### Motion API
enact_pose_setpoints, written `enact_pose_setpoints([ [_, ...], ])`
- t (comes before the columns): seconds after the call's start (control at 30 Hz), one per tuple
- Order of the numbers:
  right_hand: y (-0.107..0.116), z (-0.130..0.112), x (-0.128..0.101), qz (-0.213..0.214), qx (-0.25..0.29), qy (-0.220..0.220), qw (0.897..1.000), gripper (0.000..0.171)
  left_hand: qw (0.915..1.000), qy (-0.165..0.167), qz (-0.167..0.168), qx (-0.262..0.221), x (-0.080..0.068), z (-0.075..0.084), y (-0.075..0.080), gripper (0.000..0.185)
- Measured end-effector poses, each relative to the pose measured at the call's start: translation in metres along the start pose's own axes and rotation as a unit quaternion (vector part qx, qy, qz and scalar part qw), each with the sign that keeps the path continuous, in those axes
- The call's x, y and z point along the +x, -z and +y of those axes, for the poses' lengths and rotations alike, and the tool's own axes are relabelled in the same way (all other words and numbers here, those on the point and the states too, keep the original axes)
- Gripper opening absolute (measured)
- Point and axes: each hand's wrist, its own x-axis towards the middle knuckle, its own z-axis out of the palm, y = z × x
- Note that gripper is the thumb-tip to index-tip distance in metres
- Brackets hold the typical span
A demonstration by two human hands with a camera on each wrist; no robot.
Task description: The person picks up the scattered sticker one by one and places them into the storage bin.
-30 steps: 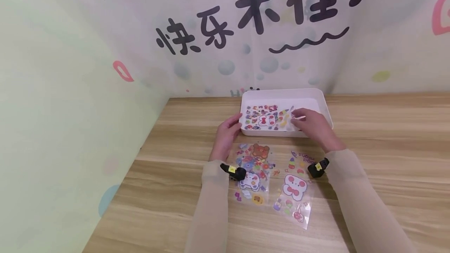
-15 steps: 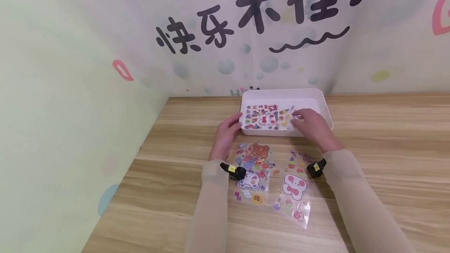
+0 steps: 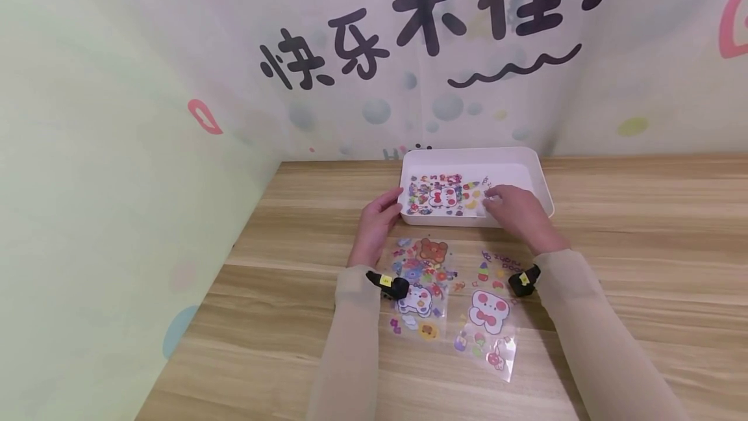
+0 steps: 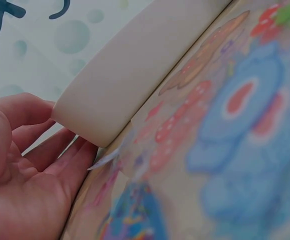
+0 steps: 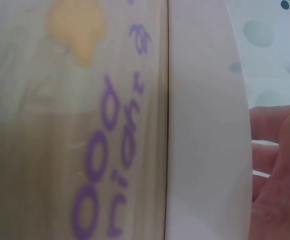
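Three sticker sheets show in the head view. One sticker sheet [image 3: 442, 195] lies flat inside the white tray [image 3: 540, 177], filling its left and middle part, with a bow-wearing white animal printed at its centre. The tray stands on the wooden worktop [image 3: 643, 226], toward the far edge, close to the printed backdrop [image 3: 409, 51].

The right hand [image 3: 517, 206] reaches over the tray's near wall, its fingertips curled onto the right edge of that sheet; whether they pinch it or only press it down cannot be told. The right wrist view shows only the tray wall [image 5: 205, 130] with fingers [image 5: 277, 150] beyond it. The left hand [image 3: 376, 219] rests against the tray's near left corner, fingers loosely bent round the outside; the left wrist view shows the rounded corner [image 4: 130, 75] touching the fingers [image 4: 60, 155], thumb on the far side, so the hand steadies the tray without closing tightly.

Nearer the person, two more sheets lie flat on the worktop between the forearms: a bear sheet [image 3: 421, 284] on the left, partly under the left wrist camera [image 3: 388, 284], and a purple-lettered sheet [image 3: 487, 317] on the right, just beside the right wrist camera [image 3: 524, 280]. Both sit just short of the tray's near wall, well apart from the sheet inside.
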Motion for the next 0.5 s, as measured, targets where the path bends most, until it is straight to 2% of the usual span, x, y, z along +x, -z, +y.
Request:
enact_pose_setpoints([
  [0.27,-0.0006,0.0000,-0.0010,0.008,-0.002,-0.011,1.000,0.042,1.0000,0.001,-0.001,0.000,-0.0007,0.0000,-0.0002,0.034],
  [0.5,0.0006,-0.0008,-0.0014,0.013,-0.008,-0.008,1.000,0.044,0.9997,-0.018,-0.004,-0.014,0.0016,-0.0012,-0.0005,0.035],
])
